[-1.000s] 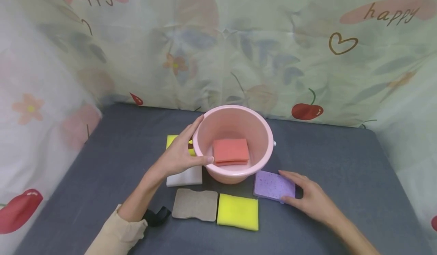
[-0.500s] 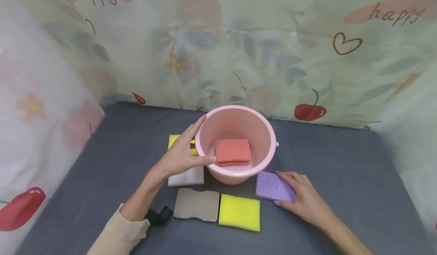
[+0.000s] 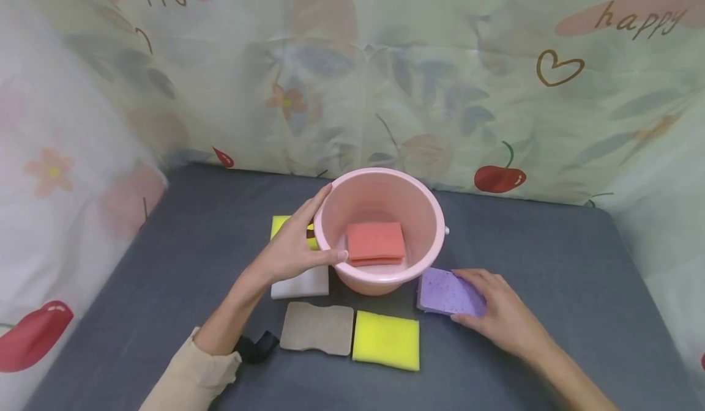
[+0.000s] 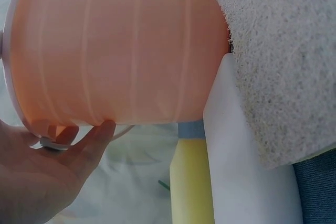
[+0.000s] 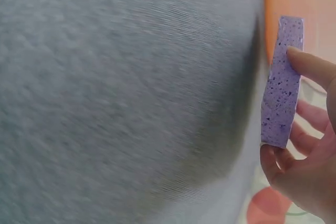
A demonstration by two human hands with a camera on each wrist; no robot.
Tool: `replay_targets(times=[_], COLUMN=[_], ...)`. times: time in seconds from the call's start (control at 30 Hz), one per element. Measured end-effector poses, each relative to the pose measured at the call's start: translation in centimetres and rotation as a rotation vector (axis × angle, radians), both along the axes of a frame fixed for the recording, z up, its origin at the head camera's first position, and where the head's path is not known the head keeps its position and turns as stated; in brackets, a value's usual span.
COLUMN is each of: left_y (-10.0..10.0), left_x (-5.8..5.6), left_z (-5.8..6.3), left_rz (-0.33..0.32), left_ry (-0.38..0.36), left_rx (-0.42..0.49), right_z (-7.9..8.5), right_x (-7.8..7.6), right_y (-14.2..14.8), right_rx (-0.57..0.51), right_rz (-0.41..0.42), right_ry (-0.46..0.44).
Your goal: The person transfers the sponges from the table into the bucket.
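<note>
A pink bucket [image 3: 380, 197] stands at the middle of the dark table, with a coral-red sponge [image 3: 376, 240] lying inside it. My left hand [image 3: 289, 249] grips the bucket's left rim, thumb on the front edge and fingers along the outside; the left wrist view shows the fingers against the ribbed wall [image 4: 115, 45]. To the right of the bucket, my right hand [image 3: 507, 316] pinches a purple sponge [image 3: 448, 292] between thumb and fingers. In the right wrist view the purple sponge [image 5: 283, 85] is on edge, apart from the table.
In front of the bucket lie a grey-brown scouring sponge [image 3: 316, 328] with notched sides and a yellow sponge [image 3: 387, 340]. A white block [image 3: 300, 284] and another yellow sponge [image 3: 279, 223] sit partly hidden by the left hand. A patterned curtain [image 3: 363, 93] hangs behind.
My right hand has closed on the purple sponge and lifted it slightly, shifting it up and to the right. The left hand stays on the bucket rim.
</note>
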State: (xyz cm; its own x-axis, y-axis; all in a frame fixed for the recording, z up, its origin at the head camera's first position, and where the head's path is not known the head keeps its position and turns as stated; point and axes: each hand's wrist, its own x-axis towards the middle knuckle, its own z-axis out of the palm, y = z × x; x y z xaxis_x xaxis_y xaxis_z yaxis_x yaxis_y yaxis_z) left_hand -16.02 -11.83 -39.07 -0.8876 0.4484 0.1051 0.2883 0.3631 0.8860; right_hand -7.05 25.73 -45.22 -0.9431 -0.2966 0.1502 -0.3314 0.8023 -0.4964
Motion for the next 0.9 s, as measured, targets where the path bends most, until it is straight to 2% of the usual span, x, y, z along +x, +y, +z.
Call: replay_targets(times=[0.23,0.6,0.77,0.9], left_y=[0.0,-0.1,0.0,0.0], left_x=[-0.1,0.0,0.0,0.0], left_z=[-0.1,-0.3,-0.3,-0.3], left_rz=[0.001,0.003,0.002,0.002], left_ry=[0.007,0.011,0.011,0.012], left_rx=[-0.001,-0.003,-0.004,0.0], right_z=[2.3,3.8,5.5,7.0], right_x=[0.2,0.6,1.0,1.3], right_y=[0.2,0.9,1.5,2.0], right_rx=[-0.005,0.012,-0.007,-0.035], right_rz=[-0.032,-0.019,-0.019,-0.01], right_ry=[-0.03,0.034,0.04,0.081])
